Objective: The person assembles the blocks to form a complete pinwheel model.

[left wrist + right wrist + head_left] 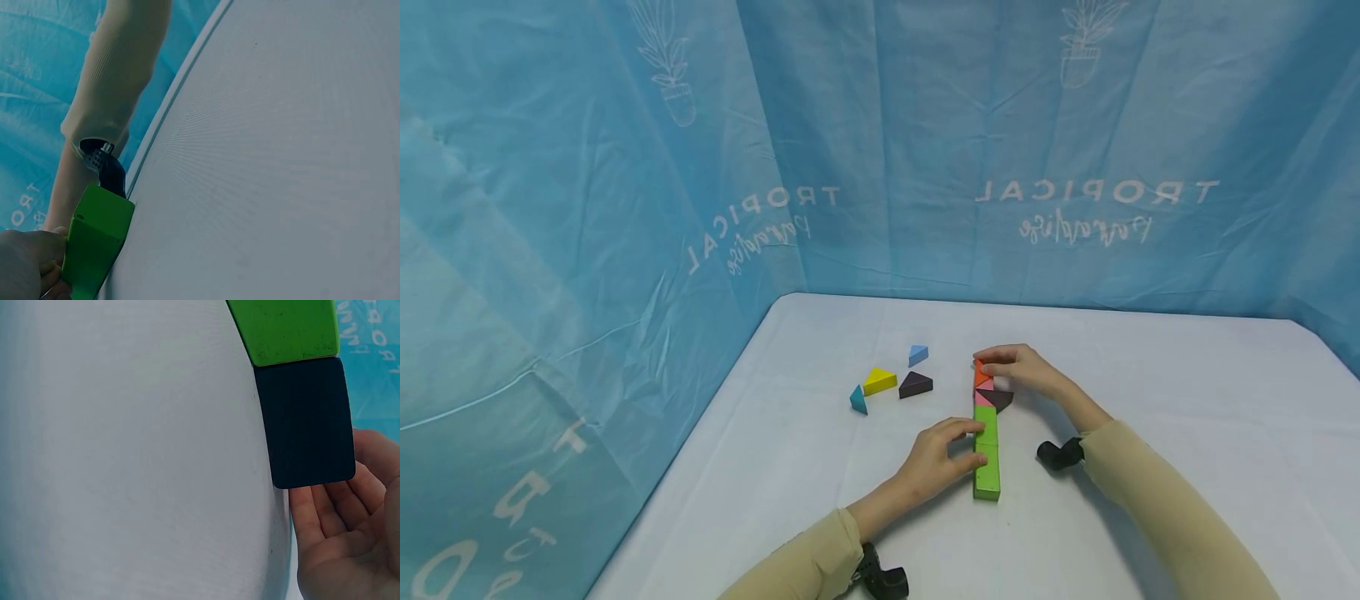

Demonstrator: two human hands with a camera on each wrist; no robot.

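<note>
Pinches orange block (980, 377) w/ R hand (1022, 368) at far end of row (989, 417) running lengthwise away; touches green blocks (991, 454), nr. end, w/ loosely spread L hand (934, 460).

The bars (988, 477) are green, one block (978, 378) orange, the curtain (925, 108) blue with white lettering (1099, 192).

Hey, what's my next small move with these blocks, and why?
Probably nudge the orange block snug toward the pink blocks: your right hand already touches it, and your left hand touches the green blocks, so might steady them.
</note>
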